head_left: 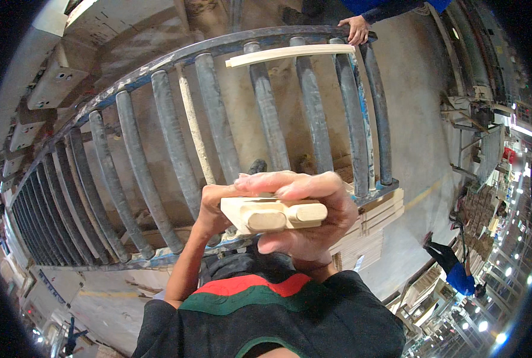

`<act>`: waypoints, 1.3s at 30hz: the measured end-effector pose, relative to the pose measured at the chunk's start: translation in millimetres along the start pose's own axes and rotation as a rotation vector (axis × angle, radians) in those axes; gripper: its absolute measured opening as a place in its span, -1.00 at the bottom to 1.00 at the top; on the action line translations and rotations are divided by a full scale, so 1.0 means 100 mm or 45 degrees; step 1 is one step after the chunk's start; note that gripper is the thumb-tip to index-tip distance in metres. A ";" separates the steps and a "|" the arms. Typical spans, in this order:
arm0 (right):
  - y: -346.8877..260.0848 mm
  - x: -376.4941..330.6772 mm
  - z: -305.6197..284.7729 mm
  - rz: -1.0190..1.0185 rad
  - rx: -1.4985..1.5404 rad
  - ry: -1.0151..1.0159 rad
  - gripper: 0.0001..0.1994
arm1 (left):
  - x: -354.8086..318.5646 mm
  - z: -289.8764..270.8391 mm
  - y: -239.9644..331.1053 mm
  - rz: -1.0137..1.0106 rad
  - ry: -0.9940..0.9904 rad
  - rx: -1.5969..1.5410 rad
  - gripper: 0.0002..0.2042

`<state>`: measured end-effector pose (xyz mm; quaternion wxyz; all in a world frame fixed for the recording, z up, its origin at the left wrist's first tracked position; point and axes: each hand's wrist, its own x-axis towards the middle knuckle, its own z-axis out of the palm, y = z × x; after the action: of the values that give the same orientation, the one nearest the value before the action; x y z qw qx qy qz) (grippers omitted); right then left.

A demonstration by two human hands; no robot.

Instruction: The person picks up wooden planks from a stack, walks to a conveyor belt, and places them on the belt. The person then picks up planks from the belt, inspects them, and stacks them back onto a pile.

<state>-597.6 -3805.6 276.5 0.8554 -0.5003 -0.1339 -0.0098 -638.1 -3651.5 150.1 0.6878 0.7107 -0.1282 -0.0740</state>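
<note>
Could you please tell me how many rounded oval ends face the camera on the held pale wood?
2: the left oval end and the right oval end, side by side on the pale wood. Any on its far side would be hidden.

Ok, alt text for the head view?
A person's left hand and right hand hold pale wood with two rounded ends facing the camera, above a roller conveyor. A wood strip lies across several rollers; a co-worker's hand is at the far right corner.
</note>
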 end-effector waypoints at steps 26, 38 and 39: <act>0.02 0.08 0.10 0.215 -0.563 0.330 -0.67 | -0.03 0.12 0.28 -0.450 0.035 -0.311 -0.71; 0.19 0.17 -0.04 0.296 -0.428 0.460 -0.66 | 0.01 0.20 0.41 -0.705 -0.058 -0.507 -0.74; 0.17 0.18 -0.05 0.306 -0.442 0.465 -0.66 | 0.01 0.21 0.40 -0.710 -0.067 -0.506 -0.74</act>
<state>-576.8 -3799.7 263.8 0.7619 -0.6416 0.0866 -0.0211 -646.0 -3672.8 188.9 0.7626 0.5682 0.0701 -0.3011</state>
